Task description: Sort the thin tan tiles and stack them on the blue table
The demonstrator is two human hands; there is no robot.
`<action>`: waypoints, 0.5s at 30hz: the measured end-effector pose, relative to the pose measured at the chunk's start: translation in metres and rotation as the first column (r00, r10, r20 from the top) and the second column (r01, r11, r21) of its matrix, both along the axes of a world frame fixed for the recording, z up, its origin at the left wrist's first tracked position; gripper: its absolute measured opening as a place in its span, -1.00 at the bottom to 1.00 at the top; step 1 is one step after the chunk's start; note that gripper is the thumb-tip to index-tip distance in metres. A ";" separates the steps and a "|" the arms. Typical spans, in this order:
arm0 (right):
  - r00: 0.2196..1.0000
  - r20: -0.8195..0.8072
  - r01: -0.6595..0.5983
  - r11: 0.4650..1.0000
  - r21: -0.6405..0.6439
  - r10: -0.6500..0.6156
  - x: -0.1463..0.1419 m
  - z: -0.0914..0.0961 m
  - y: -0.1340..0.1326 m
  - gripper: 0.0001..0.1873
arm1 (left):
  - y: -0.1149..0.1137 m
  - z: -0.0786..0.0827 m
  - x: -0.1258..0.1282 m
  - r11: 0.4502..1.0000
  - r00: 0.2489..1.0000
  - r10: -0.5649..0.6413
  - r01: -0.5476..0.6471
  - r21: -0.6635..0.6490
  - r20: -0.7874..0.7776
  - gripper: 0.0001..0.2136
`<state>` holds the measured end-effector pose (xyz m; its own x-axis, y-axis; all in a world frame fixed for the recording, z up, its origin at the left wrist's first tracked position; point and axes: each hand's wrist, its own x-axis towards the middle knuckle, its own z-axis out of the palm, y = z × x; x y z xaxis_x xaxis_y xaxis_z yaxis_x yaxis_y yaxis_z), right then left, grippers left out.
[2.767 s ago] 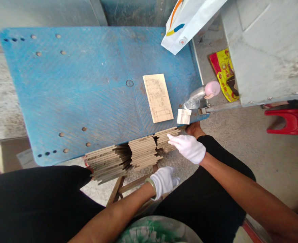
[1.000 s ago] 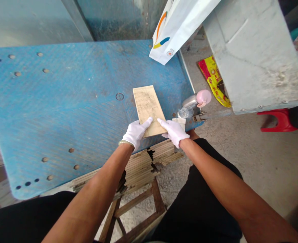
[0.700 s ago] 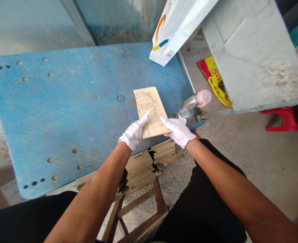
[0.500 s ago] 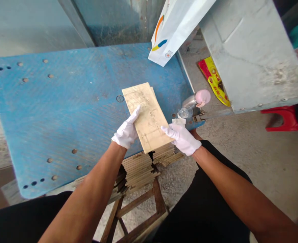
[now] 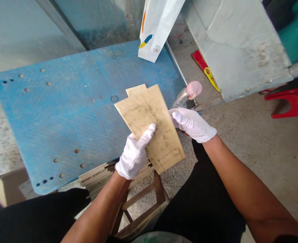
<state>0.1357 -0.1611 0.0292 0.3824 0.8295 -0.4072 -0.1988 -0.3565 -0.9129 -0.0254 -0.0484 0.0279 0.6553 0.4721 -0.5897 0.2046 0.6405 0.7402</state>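
My left hand (image 5: 135, 153), in a white glove, grips a pale thin board (image 5: 161, 135) with dark smudges, its thumb pressed across the face. A second thin board (image 5: 136, 90) lies behind it, its corner sticking out at the top left. My right hand (image 5: 193, 125), also gloved, is at the right edge of the front board, its thumb raised off the face. Its fingertips are partly hidden, so whether they touch the back is unclear. Both boards are tilted above the front edge of a blue bench top (image 5: 70, 111).
Below, a stack of thin boards (image 5: 95, 179) rests on a wooden stool (image 5: 141, 197). A pink-lidded bottle (image 5: 194, 88) and a clear glass (image 5: 180, 104) stand by the right edge. A white paper bag (image 5: 157, 32), metal cabinet (image 5: 242, 50) and red stool (image 5: 286, 101) are beyond.
The boards have turned and fanned apart, and come lower and nearer to me. My left thumb has moved further across the face. My right hand has shifted up along the edge, its thumb lifting off.
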 end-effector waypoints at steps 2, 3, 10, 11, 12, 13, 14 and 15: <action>0.998 -0.061 0.029 0.998 0.060 -0.026 0.000 0.006 -0.005 -0.47 | -0.021 0.003 -0.007 0.994 0.993 -0.110 0.110 0.021 -0.043 -0.60; 0.997 -0.060 0.043 0.995 0.085 -0.038 0.001 0.009 -0.008 -0.48 | -0.033 0.003 -0.011 0.987 0.986 -0.157 0.158 0.027 -0.057 -0.61; 0.986 0.167 0.016 1.000 -0.021 -0.012 -0.002 0.035 -0.041 -0.38 | -0.099 -0.007 -0.043 0.942 0.934 -0.335 0.334 -0.027 -0.128 -0.73; 0.981 0.190 -0.026 0.997 -0.078 0.040 -0.003 0.039 -0.047 -0.37 | -0.103 -0.009 -0.047 0.930 0.924 -0.366 0.365 -0.030 -0.106 -0.72; 0.972 0.208 -0.078 0.987 -0.140 0.106 -0.004 0.042 -0.053 -0.38 | -0.105 -0.010 -0.051 0.916 0.913 -0.401 0.400 -0.030 -0.075 -0.71; 0.958 0.219 -0.139 0.969 -0.202 0.184 -0.006 0.046 -0.059 -0.40 | -0.107 -0.011 -0.054 0.901 0.900 -0.434 0.434 -0.023 -0.033 -0.68; 0.937 0.225 -0.209 0.944 -0.257 0.268 -0.008 0.049 -0.063 -0.43 | -0.107 -0.011 -0.056 0.887 0.887 -0.461 0.461 -0.009 0.012 -0.65; 0.908 0.227 -0.280 0.912 -0.300 0.353 -0.011 0.052 -0.067 -0.47 | -0.108 -0.011 -0.058 0.878 0.876 -0.478 0.479 0.005 0.056 -0.63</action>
<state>0.1244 -0.2284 0.0816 0.2418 0.8068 -0.5391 0.2050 -0.5856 -0.7843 -0.0830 -0.1559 0.0166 0.8307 0.0875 -0.5498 0.4481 0.4811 0.7535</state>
